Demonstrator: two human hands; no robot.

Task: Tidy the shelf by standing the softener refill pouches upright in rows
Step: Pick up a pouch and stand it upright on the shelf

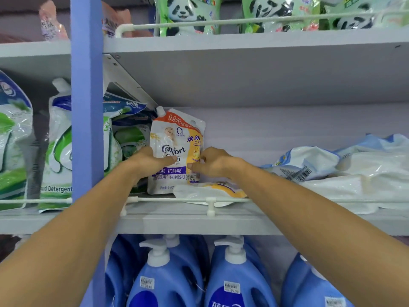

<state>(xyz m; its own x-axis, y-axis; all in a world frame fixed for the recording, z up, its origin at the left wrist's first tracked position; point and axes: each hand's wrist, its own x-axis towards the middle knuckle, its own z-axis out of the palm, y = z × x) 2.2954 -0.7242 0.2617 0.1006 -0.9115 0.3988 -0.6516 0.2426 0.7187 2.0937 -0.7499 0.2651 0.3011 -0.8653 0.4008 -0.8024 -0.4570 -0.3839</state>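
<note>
A white, orange and purple Comfort softener pouch [174, 138] stands upright at the left end of the middle shelf [199, 222]. My left hand [148, 161] grips its left edge with the thumb across the front. Holding its right edge is my right hand [212, 161], thumb on the front too. Another pouch of the same kind [208, 190] lies flat behind the white rail [287, 200], just right of the standing one. More white and blue pouches [321, 162] lie in a heap at the right of the shelf.
Green and white detergent pouches [57, 147] stand left of the blue upright post [87, 107]; some lean behind the Comfort pouch. Panda-printed pouches [188, 14] fill the shelf above. Blue pump bottles [163, 278] stand on the shelf below.
</note>
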